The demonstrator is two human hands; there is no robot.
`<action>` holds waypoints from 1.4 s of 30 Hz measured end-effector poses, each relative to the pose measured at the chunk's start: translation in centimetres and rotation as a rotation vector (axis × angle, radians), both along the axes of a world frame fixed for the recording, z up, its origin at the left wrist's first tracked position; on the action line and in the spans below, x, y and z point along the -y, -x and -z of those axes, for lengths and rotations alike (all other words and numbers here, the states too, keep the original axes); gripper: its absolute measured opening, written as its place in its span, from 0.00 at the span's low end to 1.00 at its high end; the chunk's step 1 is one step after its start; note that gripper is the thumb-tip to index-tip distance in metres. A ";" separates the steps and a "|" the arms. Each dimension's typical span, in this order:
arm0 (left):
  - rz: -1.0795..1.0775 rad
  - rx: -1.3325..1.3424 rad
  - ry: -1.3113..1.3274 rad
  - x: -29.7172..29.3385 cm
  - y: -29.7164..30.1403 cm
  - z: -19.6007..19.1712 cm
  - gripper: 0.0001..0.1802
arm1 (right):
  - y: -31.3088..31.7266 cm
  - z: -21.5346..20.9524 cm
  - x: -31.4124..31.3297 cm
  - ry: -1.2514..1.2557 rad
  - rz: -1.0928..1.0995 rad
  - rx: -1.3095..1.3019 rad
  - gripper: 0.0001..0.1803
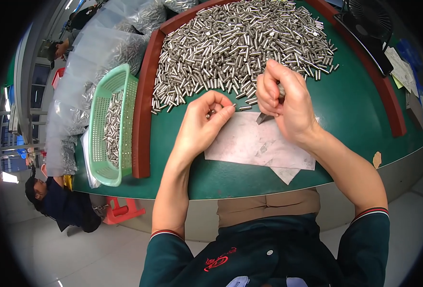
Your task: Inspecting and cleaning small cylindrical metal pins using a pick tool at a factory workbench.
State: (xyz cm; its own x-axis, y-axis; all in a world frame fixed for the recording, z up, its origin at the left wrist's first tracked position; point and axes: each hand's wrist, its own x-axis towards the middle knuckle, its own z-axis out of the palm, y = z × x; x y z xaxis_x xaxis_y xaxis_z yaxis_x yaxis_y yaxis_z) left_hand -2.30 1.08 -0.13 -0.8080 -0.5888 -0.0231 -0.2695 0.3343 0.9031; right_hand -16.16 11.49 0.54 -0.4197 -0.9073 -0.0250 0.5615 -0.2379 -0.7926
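Observation:
A large heap of small metal pins (240, 48) covers the far part of the green table (173, 184). My left hand (201, 122) is closed: thumb and forefinger pinch one metal pin (234, 105), and more pins show in the curled fingers. My right hand (290, 103) is wrapped round the handle of a short tool with a flat dark blade (263, 118). The blade points down and left over a smudged whitish sheet (264, 148), a little apart from the pinched pin. A loose pin (245, 108) lies between my hands by the sheet's far edge.
A green perforated basket (99, 158) with pins stands at left, beyond a red-brown rail (142, 138). Plastic bags of pins (91, 62) line the left. Another rail (388, 95) and a black fan (369, 24) stand at right. A person (63, 201) is at lower left.

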 end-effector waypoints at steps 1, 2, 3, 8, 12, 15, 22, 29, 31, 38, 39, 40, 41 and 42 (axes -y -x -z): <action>0.013 -0.019 -0.185 0.2 -0.4 -0.1 0.06 | 0.0 0.1 0.0 0.002 -0.002 -0.005 0.21; 0.014 -0.018 -0.183 0.3 -0.4 -0.2 0.06 | 0.0 0.1 0.0 0.004 -0.003 -0.010 0.21; 0.044 -0.088 -0.477 0.4 -0.5 -0.3 0.06 | 0.0 0.2 0.0 0.006 -0.001 -0.010 0.21; 0.106 -0.122 -0.855 0.5 -0.3 0.0 0.07 | 0.1 0.1 -0.1 0.000 -0.005 0.000 0.21; 0.117 -0.142 -0.861 0.7 -0.3 0.4 0.08 | 0.0 0.0 0.0 -0.007 0.001 -0.001 0.21; 0.128 -0.135 -0.862 0.8 -0.3 0.5 0.08 | 0.0 0.0 0.0 -0.011 0.004 -0.002 0.21; 0.117 -0.131 -0.868 0.7 -0.2 0.2 0.09 | 0.0 -0.1 -0.1 -0.019 0.000 -0.003 0.22; 0.030 -0.160 -0.878 0.3 -0.1 0.0 0.12 | 0.0 0.1 0.0 -0.015 -0.001 -0.003 0.21; 0.032 -0.239 -0.914 0.3 -0.2 0.0 0.15 | -0.1 0.0 -0.1 -0.016 0.001 -0.002 0.21; -0.050 0.067 0.159 -1.1 0.7 0.4 0.06 | 0.0 0.0 0.0 -0.012 0.006 0.009 0.21; -0.040 0.135 0.309 -1.4 0.9 0.5 0.07 | -0.1 0.0 0.1 -0.020 0.013 0.001 0.22; -0.038 0.139 0.400 -1.8 1.2 0.4 0.08 | 0.0 -0.1 0.1 -0.021 0.013 0.001 0.22; -0.039 0.139 0.400 -1.9 1.4 0.4 0.08 | 0.0 0.0 0.1 -0.024 0.016 0.000 0.21; -0.038 0.149 0.394 -2.0 1.4 0.3 0.07 | 0.1 0.0 0.1 -0.027 0.019 -0.002 0.21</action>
